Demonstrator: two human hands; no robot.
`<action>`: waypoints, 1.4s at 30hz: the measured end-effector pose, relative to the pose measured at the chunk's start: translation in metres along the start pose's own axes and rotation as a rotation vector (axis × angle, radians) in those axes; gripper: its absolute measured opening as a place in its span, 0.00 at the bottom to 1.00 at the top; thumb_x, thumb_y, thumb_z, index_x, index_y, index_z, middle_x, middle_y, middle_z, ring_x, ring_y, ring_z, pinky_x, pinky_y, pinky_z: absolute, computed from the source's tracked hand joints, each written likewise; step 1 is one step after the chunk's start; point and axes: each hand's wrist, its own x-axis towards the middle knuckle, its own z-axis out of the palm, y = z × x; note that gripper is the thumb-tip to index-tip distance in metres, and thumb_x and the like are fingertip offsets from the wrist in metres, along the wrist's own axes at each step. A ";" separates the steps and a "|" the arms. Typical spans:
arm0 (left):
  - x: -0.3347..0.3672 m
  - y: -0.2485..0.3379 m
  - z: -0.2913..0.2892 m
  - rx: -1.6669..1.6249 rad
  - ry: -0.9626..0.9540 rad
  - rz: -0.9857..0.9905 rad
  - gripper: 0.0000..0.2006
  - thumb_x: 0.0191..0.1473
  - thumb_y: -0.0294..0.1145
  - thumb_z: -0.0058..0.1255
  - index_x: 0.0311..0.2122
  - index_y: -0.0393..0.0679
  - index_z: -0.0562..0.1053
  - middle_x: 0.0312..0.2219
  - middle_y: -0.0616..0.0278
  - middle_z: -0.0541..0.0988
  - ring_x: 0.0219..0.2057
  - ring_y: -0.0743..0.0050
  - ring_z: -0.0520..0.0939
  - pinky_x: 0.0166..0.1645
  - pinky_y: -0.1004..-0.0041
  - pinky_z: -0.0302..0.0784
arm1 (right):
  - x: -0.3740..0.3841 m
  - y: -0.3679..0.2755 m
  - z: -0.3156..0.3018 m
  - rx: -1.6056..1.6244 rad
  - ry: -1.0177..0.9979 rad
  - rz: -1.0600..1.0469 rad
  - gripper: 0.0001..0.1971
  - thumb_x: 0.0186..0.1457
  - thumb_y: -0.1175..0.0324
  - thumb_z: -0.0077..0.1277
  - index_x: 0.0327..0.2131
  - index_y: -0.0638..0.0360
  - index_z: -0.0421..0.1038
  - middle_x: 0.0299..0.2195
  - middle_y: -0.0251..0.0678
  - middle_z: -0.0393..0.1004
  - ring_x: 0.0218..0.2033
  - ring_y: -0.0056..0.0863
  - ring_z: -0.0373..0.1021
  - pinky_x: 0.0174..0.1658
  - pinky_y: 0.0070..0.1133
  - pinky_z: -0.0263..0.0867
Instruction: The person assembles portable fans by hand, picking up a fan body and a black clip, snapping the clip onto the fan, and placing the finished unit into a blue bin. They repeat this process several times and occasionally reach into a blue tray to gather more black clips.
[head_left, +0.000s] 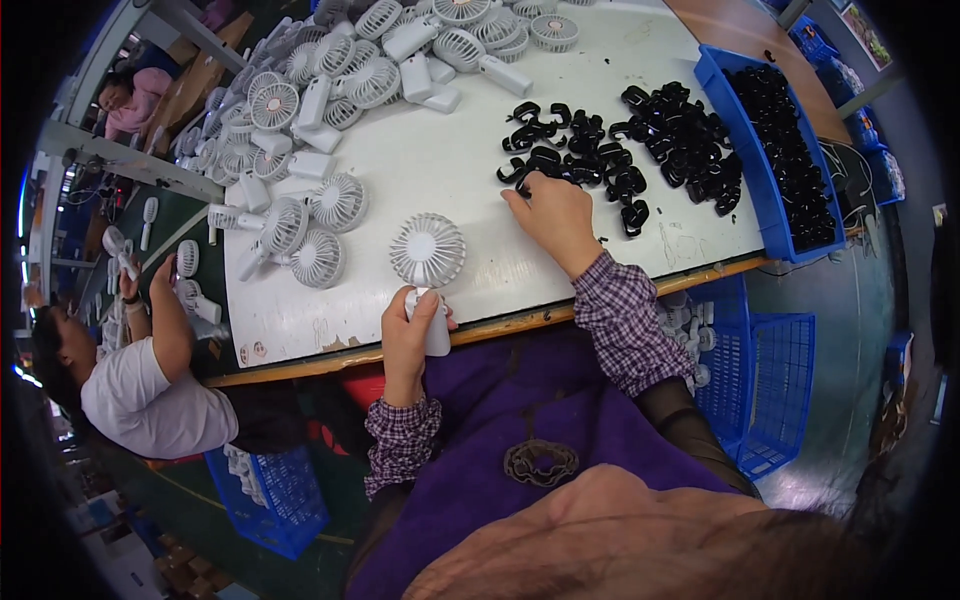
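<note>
My left hand [408,330] grips the handle of a white hand-held fan [427,252], whose round head lies on the white table [440,165] near its front edge. My right hand [553,215] reaches forward to the near edge of a heap of black curved plastic parts [640,150], its fingertips on one of them; I cannot see whether it has picked one up. Both wrists wear plaid cuffs.
A large pile of white fans [330,90] covers the table's back left. A blue bin [775,140] of black parts stands at the right edge. Blue crates [765,380] sit on the floor at right and lower left. Two other people work at the left.
</note>
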 end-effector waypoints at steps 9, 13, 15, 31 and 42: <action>0.004 0.006 -0.013 -0.065 -0.078 0.046 0.14 0.54 0.33 0.49 0.41 0.36 0.66 0.25 0.57 0.76 0.23 0.75 0.77 0.29 0.77 0.74 | -0.027 0.007 -0.026 0.246 -0.140 0.023 0.06 0.46 0.68 0.54 0.28 0.59 0.72 0.16 0.36 0.71 0.18 0.35 0.68 0.22 0.26 0.62; 0.019 0.016 -0.004 0.322 -0.251 0.152 0.16 0.49 0.36 0.56 0.39 0.38 0.70 0.24 0.60 0.78 0.24 0.76 0.78 0.29 0.77 0.72 | -0.035 -0.016 -0.072 0.398 -0.370 -0.544 0.06 0.44 0.73 0.56 0.29 0.58 0.74 0.20 0.34 0.69 0.19 0.33 0.66 0.22 0.23 0.60; 0.024 0.030 0.004 0.625 -0.386 0.384 0.19 0.46 0.41 0.58 0.39 0.40 0.71 0.23 0.54 0.78 0.23 0.66 0.79 0.29 0.73 0.72 | -0.035 -0.037 -0.091 0.310 -0.586 -0.725 0.05 0.43 0.71 0.56 0.28 0.56 0.74 0.20 0.33 0.66 0.21 0.33 0.68 0.23 0.24 0.62; 0.006 0.008 0.020 0.590 -0.312 0.436 0.14 0.45 0.40 0.55 0.26 0.37 0.73 0.16 0.60 0.76 0.17 0.74 0.78 0.23 0.77 0.72 | -0.062 0.008 -0.092 0.841 -0.184 -0.213 0.11 0.45 0.82 0.51 0.35 0.65 0.74 0.32 0.37 0.72 0.32 0.22 0.67 0.35 0.16 0.63; 0.005 -0.050 0.082 -1.076 -1.035 -0.707 0.32 0.56 0.64 0.22 0.30 0.40 0.65 0.08 0.61 0.63 0.03 0.72 0.62 0.07 0.76 0.59 | -0.046 0.013 -0.028 1.643 -0.507 0.110 0.30 0.43 0.70 0.56 0.53 0.62 0.61 0.40 0.35 0.71 0.40 0.20 0.68 0.42 0.17 0.65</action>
